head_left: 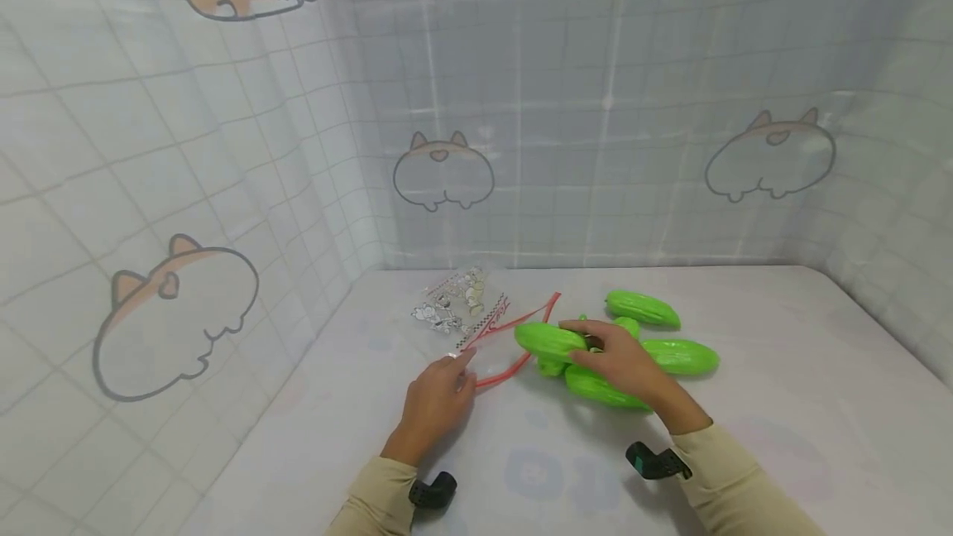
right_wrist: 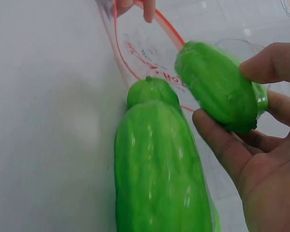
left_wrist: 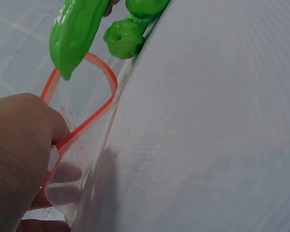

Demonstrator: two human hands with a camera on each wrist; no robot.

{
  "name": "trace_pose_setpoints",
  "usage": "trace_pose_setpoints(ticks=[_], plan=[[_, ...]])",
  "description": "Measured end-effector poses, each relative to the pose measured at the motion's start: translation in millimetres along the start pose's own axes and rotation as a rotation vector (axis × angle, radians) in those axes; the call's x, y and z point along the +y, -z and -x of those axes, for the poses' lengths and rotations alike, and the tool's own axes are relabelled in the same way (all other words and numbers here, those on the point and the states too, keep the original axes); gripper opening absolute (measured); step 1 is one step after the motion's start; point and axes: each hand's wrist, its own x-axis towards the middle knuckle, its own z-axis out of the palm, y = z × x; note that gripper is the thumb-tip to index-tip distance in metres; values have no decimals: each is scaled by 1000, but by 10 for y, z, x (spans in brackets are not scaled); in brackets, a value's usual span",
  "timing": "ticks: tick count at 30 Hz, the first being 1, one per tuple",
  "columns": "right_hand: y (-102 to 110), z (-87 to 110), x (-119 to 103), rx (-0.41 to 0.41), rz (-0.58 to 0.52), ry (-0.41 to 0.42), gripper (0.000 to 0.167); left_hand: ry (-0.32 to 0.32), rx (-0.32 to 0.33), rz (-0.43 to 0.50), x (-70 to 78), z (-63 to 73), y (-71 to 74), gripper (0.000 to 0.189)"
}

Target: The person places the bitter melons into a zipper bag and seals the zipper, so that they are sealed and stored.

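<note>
A glossy bright green cucumber (head_left: 550, 342) is gripped at one end by my right hand (head_left: 618, 358), thumb and fingers around it. Its free tip points at the mouth of a clear plastic bag with a red rim (head_left: 509, 374). On the left, my left hand (head_left: 439, 399) pinches the rim and holds the bag's mouth apart; in the left wrist view some fingers (left_wrist: 65, 181) show through the clear film. Below the right hand lie more green cucumbers (head_left: 681, 356), and one (right_wrist: 157, 164) is close up in the right wrist view.
A separate green cucumber (head_left: 643, 308) lies behind the pile. The bag's printed end (head_left: 454, 304) spreads toward the back wall. A white cloth (head_left: 536, 470) covers the table, and patterned curtains (head_left: 596, 106) enclose the back and sides.
</note>
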Motion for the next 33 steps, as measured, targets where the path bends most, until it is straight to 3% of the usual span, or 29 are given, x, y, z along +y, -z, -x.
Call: trace_pose_setpoints(ticks=[5,13,20,27,33], plan=[[-87,-90,-75,-11,80,9,43,-15,5,-10,6,-4,4,38],[-272,-250,-110,9,203,58,44,12,-21,-5,10,-7,-13,30],[-402,-347,-97,51,307,141,45,-47,3,-39,-8,-9,-27,36],[-488,-403,-148,89,452,164,45,-47,-3,-42,7,-14,-21,39],[-564,-466,-179,74,544,179,47,-38,-6,-45,5,-13,-41,41]])
